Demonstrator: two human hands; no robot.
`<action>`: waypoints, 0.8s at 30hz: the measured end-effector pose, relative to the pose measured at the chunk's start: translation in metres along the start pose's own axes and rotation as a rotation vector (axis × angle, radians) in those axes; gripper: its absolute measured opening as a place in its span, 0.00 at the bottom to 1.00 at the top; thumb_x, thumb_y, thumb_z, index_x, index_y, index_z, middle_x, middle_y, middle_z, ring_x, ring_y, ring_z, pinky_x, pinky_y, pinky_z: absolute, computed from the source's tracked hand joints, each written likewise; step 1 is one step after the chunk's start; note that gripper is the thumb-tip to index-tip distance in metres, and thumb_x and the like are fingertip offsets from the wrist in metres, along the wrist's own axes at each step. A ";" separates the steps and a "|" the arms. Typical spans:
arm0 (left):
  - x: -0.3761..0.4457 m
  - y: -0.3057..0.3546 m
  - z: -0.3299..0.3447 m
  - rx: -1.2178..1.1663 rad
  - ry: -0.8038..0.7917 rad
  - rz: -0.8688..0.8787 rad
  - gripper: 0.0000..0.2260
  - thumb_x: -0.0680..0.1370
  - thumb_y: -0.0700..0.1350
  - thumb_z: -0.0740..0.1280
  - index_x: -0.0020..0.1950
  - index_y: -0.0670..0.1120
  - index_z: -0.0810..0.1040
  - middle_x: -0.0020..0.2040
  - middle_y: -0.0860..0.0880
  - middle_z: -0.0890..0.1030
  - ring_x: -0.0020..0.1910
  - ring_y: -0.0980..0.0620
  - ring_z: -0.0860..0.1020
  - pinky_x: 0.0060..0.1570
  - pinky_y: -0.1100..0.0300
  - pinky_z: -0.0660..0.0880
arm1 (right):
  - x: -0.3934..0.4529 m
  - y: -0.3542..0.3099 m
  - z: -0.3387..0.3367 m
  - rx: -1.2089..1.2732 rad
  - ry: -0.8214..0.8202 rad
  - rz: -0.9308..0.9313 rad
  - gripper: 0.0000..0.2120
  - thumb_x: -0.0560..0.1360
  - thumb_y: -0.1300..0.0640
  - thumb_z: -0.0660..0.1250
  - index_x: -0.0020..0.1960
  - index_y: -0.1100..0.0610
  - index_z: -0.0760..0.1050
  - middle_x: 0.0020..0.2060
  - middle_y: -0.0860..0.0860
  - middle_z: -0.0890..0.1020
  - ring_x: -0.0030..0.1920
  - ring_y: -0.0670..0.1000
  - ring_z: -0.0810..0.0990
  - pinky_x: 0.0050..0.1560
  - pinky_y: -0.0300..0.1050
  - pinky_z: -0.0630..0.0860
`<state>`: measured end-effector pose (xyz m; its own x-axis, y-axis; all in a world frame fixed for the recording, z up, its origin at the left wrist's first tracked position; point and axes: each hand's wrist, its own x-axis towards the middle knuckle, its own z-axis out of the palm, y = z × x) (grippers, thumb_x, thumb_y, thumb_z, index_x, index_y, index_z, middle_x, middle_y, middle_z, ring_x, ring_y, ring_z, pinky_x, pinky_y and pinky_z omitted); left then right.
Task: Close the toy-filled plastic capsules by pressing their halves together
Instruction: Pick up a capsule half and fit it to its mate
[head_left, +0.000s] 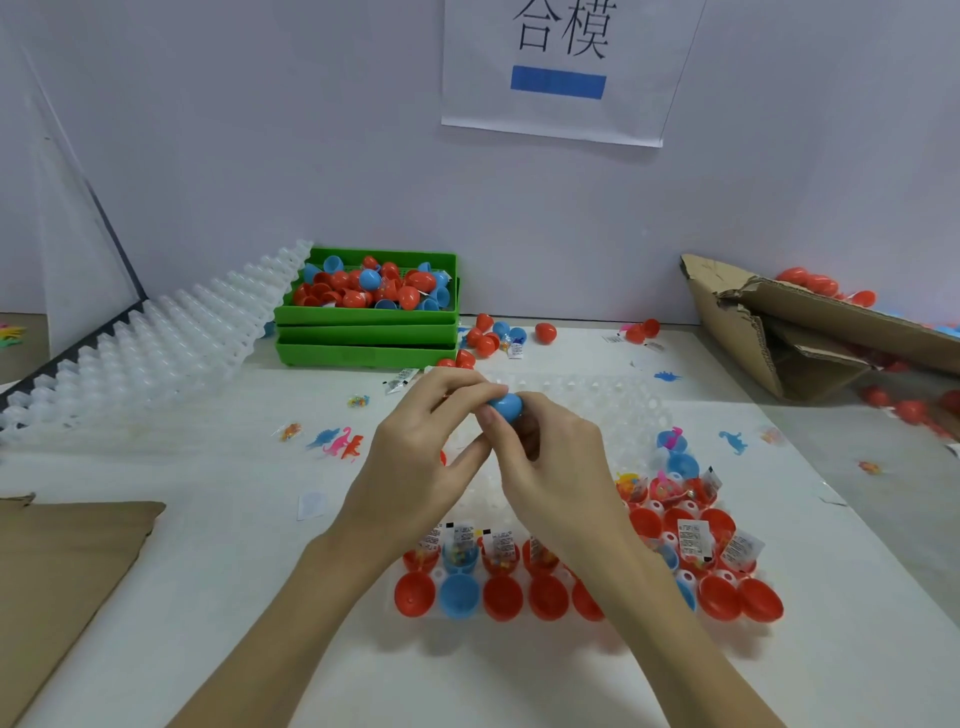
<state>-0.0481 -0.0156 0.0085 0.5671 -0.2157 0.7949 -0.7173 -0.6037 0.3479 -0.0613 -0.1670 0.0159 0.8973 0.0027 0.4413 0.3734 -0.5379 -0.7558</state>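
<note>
Both hands raised mid-table over the clear tray (613, 410): left hand (421, 457) and right hand (550, 467) meeting around one blue capsule (506, 406), fingers and thumbs of each curled on it, pinching it between them; seam hidden, so closed or not cannot be told. Below the wrists, near edge of the tray: rows of open halves (501, 597), mostly red, a few blue, the far ones stuffed with small packets (693, 538) bearing black-and-white printed labels, print too small to read. Left of the hands on the white table (208, 545): tiny toy dinosaurs (337, 441), blue, pink, red. Far left: stacked green bins (366, 338), top one heaped with red and blue capsules, and a white tray (156, 348) leaning against them. Far right: torn cardboard box (789, 332) with red capsules behind. On the wall: paper sign (561, 109) reading "合模" in large black characters above a solid blue bar. Near left: flat cardboard sheet (62, 571).
</note>
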 end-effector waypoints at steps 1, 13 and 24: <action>0.000 0.000 0.000 0.002 -0.008 0.004 0.18 0.75 0.36 0.77 0.64 0.38 0.83 0.58 0.43 0.83 0.59 0.49 0.81 0.66 0.62 0.75 | 0.000 0.000 0.000 -0.015 -0.010 0.000 0.11 0.83 0.47 0.64 0.52 0.53 0.79 0.34 0.47 0.80 0.37 0.49 0.79 0.38 0.46 0.77; -0.002 0.000 0.000 0.049 0.034 0.044 0.16 0.75 0.39 0.75 0.63 0.38 0.84 0.58 0.44 0.85 0.58 0.48 0.82 0.65 0.57 0.77 | 0.002 0.003 -0.003 0.055 -0.066 0.027 0.08 0.83 0.46 0.64 0.50 0.48 0.78 0.36 0.47 0.81 0.41 0.47 0.79 0.41 0.43 0.77; -0.001 0.004 -0.001 0.034 0.043 0.063 0.19 0.73 0.36 0.80 0.63 0.39 0.84 0.58 0.46 0.85 0.58 0.47 0.82 0.63 0.56 0.78 | 0.002 -0.002 -0.004 0.310 -0.058 0.070 0.06 0.80 0.48 0.70 0.48 0.49 0.84 0.32 0.46 0.81 0.35 0.47 0.78 0.39 0.46 0.80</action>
<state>-0.0514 -0.0169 0.0097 0.5027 -0.2217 0.8356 -0.7367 -0.6156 0.2799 -0.0607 -0.1699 0.0202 0.9320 0.0276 0.3614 0.3560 -0.2565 -0.8986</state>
